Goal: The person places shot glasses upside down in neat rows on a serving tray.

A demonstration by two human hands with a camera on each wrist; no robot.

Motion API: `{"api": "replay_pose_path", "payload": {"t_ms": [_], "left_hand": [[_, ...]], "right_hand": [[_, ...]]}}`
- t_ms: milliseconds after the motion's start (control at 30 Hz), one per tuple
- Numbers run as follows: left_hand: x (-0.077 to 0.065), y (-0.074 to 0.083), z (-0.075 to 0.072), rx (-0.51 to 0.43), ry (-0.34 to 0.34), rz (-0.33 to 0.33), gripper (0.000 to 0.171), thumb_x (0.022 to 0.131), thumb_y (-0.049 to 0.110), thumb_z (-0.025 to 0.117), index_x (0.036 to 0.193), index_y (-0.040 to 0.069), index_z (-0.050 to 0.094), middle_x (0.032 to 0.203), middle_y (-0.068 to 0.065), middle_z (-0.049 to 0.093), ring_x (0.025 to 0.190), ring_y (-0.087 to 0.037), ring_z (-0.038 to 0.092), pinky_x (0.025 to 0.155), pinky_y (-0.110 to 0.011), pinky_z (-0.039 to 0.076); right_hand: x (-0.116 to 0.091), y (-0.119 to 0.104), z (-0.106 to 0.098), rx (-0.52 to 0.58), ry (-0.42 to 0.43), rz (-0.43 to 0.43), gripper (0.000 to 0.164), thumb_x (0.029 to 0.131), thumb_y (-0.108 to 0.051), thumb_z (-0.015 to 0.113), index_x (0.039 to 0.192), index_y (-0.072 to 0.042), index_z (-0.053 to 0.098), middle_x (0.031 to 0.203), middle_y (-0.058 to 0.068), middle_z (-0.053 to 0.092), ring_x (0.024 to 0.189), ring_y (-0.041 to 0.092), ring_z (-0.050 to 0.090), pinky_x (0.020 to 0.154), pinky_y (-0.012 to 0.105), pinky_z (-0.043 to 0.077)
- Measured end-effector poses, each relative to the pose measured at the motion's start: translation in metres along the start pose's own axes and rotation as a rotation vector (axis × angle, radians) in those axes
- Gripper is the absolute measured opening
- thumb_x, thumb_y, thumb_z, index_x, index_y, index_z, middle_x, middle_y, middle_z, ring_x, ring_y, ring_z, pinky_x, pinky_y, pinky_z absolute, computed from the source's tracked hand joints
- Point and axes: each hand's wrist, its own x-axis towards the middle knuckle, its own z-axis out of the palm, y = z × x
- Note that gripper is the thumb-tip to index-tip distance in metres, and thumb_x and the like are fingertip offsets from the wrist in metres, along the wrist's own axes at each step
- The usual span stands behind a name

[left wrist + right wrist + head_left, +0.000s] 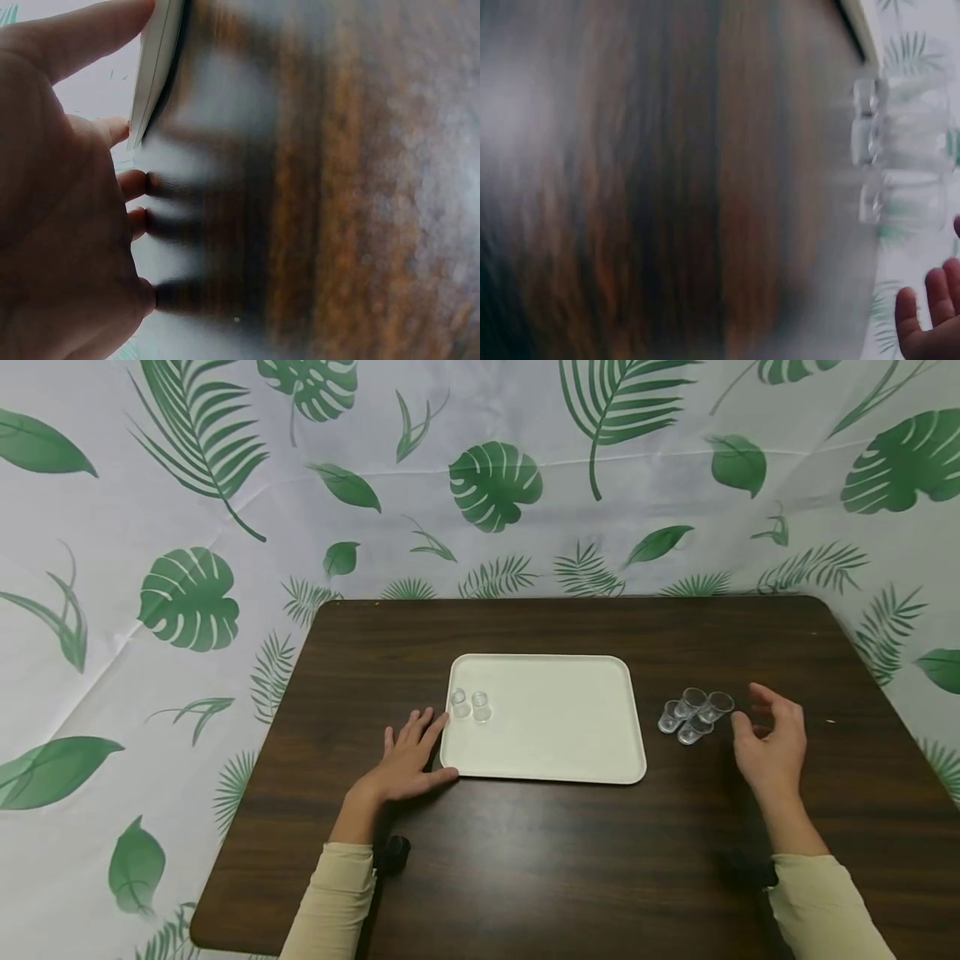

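Beyond all the fingers, white cloth (420,568) printed with green leaves. Beneath them, dark brown wood-grain table (540,860). Cream rectangular tray (555,718), edge touched by index finger and thumb of left hand (408,768), digits spread wide. Right hand (772,743): fingers loosely bent, thumb apart, holding nothing. Four clear small glasses (693,703) just off its thumb tip, upright; two similar clear glasses (481,708) on the tray, near the left fingertips.

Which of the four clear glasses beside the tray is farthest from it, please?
The rightmost glass in the head view; the other three glasses in its cluster all stand nearer the tray.
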Motion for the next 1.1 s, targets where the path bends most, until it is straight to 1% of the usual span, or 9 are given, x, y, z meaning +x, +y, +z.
{"api": "replay_pose_path", "payload": {"t_ms": [67, 133, 200, 300, 400, 533, 633, 867, 1100], "left_hand": [[0.000, 0.000, 0.000, 0.004, -0.006, -0.006, 0.092, 0.092, 0.056, 0.059, 0.160, 0.017, 0.010, 0.163, -0.016, 0.004, 0.149, -0.036, -0.004, 0.107, -0.069, -0.005], [-0.001, 0.000, 0.000, 0.002, -0.006, -0.008, 0.092, 0.092, 0.055, 0.059, 0.160, 0.016, 0.010, 0.163, -0.016, 0.004, 0.149, -0.036, -0.004, 0.107, -0.069, -0.005], [-0.001, 0.000, 0.000, 0.003, -0.006, -0.011, 0.092, 0.092, 0.055, 0.059, 0.160, 0.016, 0.010, 0.163, -0.016, 0.004, 0.149, -0.036, -0.004, 0.107, -0.069, -0.005], [-0.001, 0.000, 0.000, 0.000, -0.002, -0.012, 0.092, 0.092, 0.054, 0.060, 0.160, 0.016, 0.010, 0.163, -0.016, 0.005, 0.149, -0.036, -0.004, 0.107, -0.070, -0.005], [-0.001, 0.000, 0.000, -0.004, 0.001, -0.010, 0.092, 0.092, 0.054, 0.060, 0.160, 0.015, 0.011, 0.163, -0.017, 0.005, 0.149, -0.037, -0.004, 0.107, -0.070, -0.005], [0.000, 0.000, 0.000, 0.002, 0.002, -0.011, 0.091, 0.092, 0.053, 0.060, 0.159, 0.015, 0.012, 0.163, -0.018, 0.005, 0.148, -0.037, -0.004, 0.107, -0.070, -0.004], [0.000, 0.001, 0.000, 0.006, 0.001, -0.011, 0.091, 0.092, 0.053, 0.060, 0.159, 0.015, 0.012, 0.163, -0.018, 0.006, 0.148, -0.037, -0.004, 0.107, -0.070, -0.004], [0.000, 0.002, -0.001, -0.006, -0.005, -0.017, 0.092, 0.092, 0.054, 0.061, 0.160, 0.016, 0.011, 0.163, -0.017, 0.005, 0.149, -0.036, -0.005, 0.107, -0.069, -0.005], [0.000, 0.001, 0.000, -0.012, -0.001, -0.017, 0.091, 0.092, 0.053, 0.060, 0.159, 0.015, 0.013, 0.163, -0.017, 0.005, 0.148, -0.037, -0.005, 0.107, -0.070, -0.005]], "right_hand": [[0.003, 0.008, -0.002, -0.044, -0.064, 0.039, 0.046, 0.090, -0.003, 0.062, 0.135, -0.004, 0.058, 0.127, 0.010, 0.054, 0.111, 0.016, 0.052, 0.079, 0.020, 0.039], [0.005, 0.013, -0.004, -0.097, -0.137, 0.042, 0.049, 0.091, -0.006, 0.062, 0.140, -0.004, 0.053, 0.132, 0.017, 0.053, 0.117, 0.027, 0.051, 0.082, 0.022, 0.038], [0.008, 0.016, -0.004, -0.134, -0.210, 0.030, 0.052, 0.093, -0.008, 0.062, 0.143, -0.003, 0.049, 0.135, 0.021, 0.053, 0.119, 0.036, 0.050, 0.082, 0.024, 0.038], [0.011, 0.019, -0.003, -0.160, -0.295, 0.003, 0.054, 0.094, -0.010, 0.064, 0.144, -0.001, 0.046, 0.133, 0.025, 0.054, 0.115, 0.040, 0.050, 0.080, 0.026, 0.038], [0.013, 0.022, -0.001, -0.167, -0.346, -0.006, 0.054, 0.094, -0.011, 0.064, 0.143, 0.001, 0.045, 0.129, 0.028, 0.055, 0.112, 0.040, 0.051, 0.083, 0.036, 0.040], [0.014, 0.026, 0.001, -0.167, -0.377, 0.006, 0.049, 0.095, -0.012, 0.063, 0.139, 0.005, 0.048, 0.126, 0.032, 0.055, 0.115, 0.045, 0.049, 0.090, 0.056, 0.037], [0.014, 0.029, 0.002, -0.159, -0.391, 0.009, 0.046, 0.095, -0.012, 0.063, 0.136, 0.007, 0.052, 0.126, 0.033, 0.054, 0.117, 0.048, 0.048, 0.092, 0.061, 0.035], [0.013, 0.031, 0.003, -0.142, -0.409, 0.044, 0.045, 0.097, -0.021, 0.063, 0.132, 0.006, 0.056, 0.136, 0.030, 0.051, 0.122, 0.049, 0.045, 0.100, 0.062, 0.032], [0.012, 0.031, 0.004, -0.140, -0.393, 0.079, 0.046, 0.097, -0.024, 0.064, 0.132, 0.005, 0.057, 0.134, 0.031, 0.052, 0.122, 0.049, 0.045, 0.100, 0.061, 0.032]]}}
